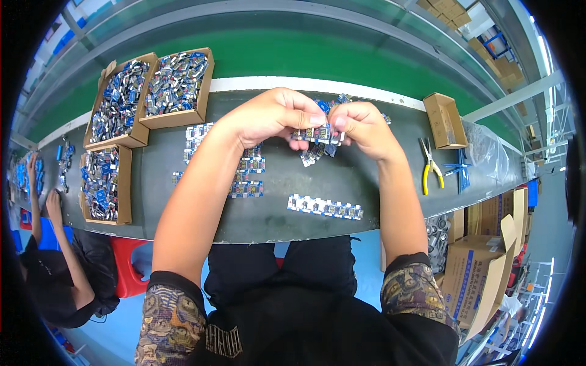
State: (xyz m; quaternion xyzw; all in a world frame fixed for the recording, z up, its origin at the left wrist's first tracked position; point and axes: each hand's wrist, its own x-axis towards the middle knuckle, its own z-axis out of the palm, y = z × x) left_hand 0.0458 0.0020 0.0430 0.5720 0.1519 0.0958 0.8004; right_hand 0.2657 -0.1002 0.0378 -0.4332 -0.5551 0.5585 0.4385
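Pinching a blue circuit-board strip (311, 132) at its two ends, the left hand (276, 117) and right hand (365, 127) hold it over the table (278, 177), fingers covering part of it. Both hands mostly hide a heap of boards (310, 156); the left forearm (198, 195) cuts across rows of boards (250, 165) to the left.

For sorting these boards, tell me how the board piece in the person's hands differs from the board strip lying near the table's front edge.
The board piece is held up between the left hand and right hand; the board strip lies on the table, untouched. The board piece is partly hidden by the hands, while the board strip shows along its whole length. Both have blue boards with pale metallic parts.
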